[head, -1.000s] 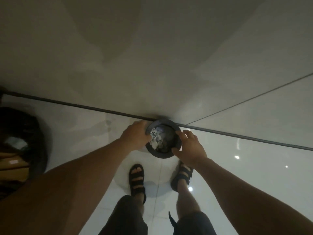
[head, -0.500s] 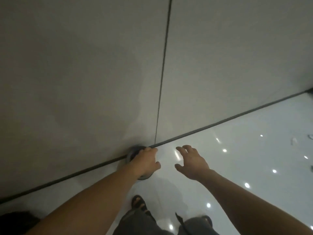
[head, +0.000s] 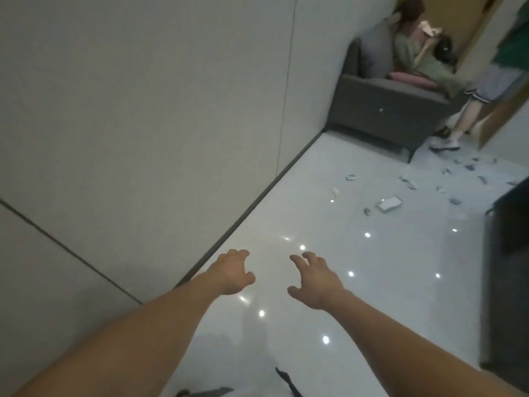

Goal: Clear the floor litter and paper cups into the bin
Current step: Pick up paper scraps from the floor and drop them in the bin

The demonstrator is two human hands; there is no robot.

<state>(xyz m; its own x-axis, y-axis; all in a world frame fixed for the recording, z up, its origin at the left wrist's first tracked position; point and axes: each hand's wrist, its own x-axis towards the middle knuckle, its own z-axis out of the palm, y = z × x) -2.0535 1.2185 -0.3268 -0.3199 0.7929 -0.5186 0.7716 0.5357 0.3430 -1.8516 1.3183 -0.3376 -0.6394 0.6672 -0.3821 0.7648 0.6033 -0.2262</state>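
**As both hands hang empty, the litter lies well ahead of them**

While the two bare arms reach forward over the glossy white floor (head: 315, 219), neither hand holds anything. The left hand (head: 233, 272) has its fingers loosely bent and spread, with the palm down, and it touches nothing. The right hand (head: 315, 282), near it on the right, has the same relaxed shape, with the thumb pointing toward the left hand. Between the two hands only floor with small light reflections shows.

The litter (head: 412, 183) lies well apart from the hands, ahead of them and to the right. It is many small pale and bluish scraps spread over the floor. The biggest one on the near side is a white flat piece (head: 389, 204). The scraps are too blurred to tell whether some of them are paper cups.

To the left of the left hand stands a grey wall (head: 143, 110), and a dark strip (head: 257, 199) runs along its foot, passing close by the left wrist. Far ahead of the hands, beyond the litter, a dark grey sofa (head: 380, 110) stands against the wall. A seated person (head: 412, 53) is on it next to a pink cushion (head: 409, 78), and a standing person (head: 469, 110) is at its right end. Well apart to the right of the right hand, dark furniture (head: 509, 253) stands at the edge of the view.
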